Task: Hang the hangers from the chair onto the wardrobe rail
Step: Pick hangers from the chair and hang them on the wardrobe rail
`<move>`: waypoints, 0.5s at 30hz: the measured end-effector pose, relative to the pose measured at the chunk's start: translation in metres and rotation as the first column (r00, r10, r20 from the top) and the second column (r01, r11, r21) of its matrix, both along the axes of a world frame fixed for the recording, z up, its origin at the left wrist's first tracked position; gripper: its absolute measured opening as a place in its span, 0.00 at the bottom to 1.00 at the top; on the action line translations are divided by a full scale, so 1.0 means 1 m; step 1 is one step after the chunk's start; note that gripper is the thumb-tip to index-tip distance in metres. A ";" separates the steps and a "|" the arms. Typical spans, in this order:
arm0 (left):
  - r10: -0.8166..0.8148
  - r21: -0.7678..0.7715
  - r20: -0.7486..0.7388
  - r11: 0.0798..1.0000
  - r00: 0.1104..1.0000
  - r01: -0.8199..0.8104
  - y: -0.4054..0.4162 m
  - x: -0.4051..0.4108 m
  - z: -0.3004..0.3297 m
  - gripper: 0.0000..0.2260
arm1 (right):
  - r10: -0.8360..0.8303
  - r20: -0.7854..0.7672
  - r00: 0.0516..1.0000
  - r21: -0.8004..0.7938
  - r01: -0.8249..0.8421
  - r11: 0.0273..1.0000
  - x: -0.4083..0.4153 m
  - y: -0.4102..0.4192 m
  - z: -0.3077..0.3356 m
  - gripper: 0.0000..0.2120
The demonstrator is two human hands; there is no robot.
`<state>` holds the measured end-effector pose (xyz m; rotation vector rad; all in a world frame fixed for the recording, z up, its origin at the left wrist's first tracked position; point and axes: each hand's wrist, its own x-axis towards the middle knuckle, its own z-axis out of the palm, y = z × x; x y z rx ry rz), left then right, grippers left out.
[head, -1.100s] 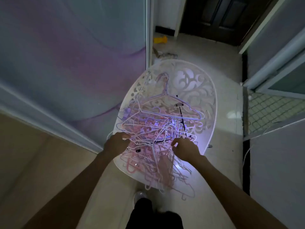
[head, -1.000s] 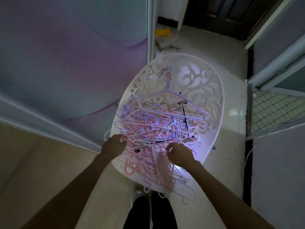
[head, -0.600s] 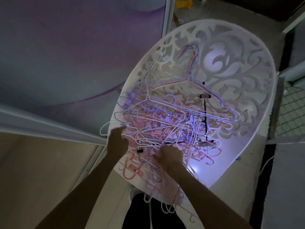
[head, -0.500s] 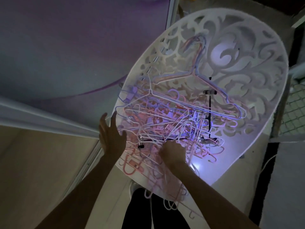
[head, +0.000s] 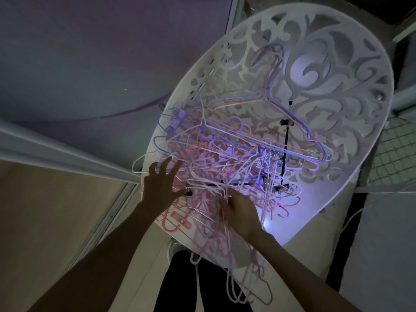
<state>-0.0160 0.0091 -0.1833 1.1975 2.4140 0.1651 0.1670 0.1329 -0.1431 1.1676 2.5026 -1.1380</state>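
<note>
We are looking down on the white cut-out chair [head: 351, 91], where the tangled hangers [head: 229, 158] are lying heaped across the seat, some spilling over its 6 o'clock edge. Our left hand [head: 161, 188] is hovering at the pile's 9 o'clock side, fingers spread apart. Our right hand [head: 242, 211] is curling its fingers around thin hanger wires at 6 o'clock.

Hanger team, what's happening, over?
Left hand open, fingers spread above hanger pile. Right hand pinching white hangers. Pile tangled on chair.
</note>
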 end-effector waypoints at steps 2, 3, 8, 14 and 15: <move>0.005 0.035 -0.025 0.999 1.000 -0.004 0.002 -0.001 0.003 0.34 | -0.003 -0.007 1.000 0.002 0.003 1.000 -0.008 -0.002 -0.002 0.22; 0.019 0.056 -0.024 0.998 1.000 -0.018 0.003 0.000 0.003 0.34 | 0.037 0.021 0.999 0.010 -0.037 0.999 -0.012 -0.002 -0.004 0.21; 0.068 -0.004 0.074 0.998 0.995 -0.068 0.005 -0.004 0.009 0.39 | 0.059 0.127 0.990 -0.001 -0.059 0.998 -0.020 0.012 -0.003 0.13; 0.205 -0.068 0.125 0.978 0.971 -0.198 0.035 -0.023 0.046 0.27 | 0.111 0.215 0.970 0.025 -0.119 0.993 -0.033 0.052 0.021 0.12; 0.243 -0.077 0.180 0.969 0.953 -0.233 0.041 -0.029 0.048 0.19 | 0.102 0.180 0.978 0.075 -0.117 0.990 -0.037 0.065 0.029 0.12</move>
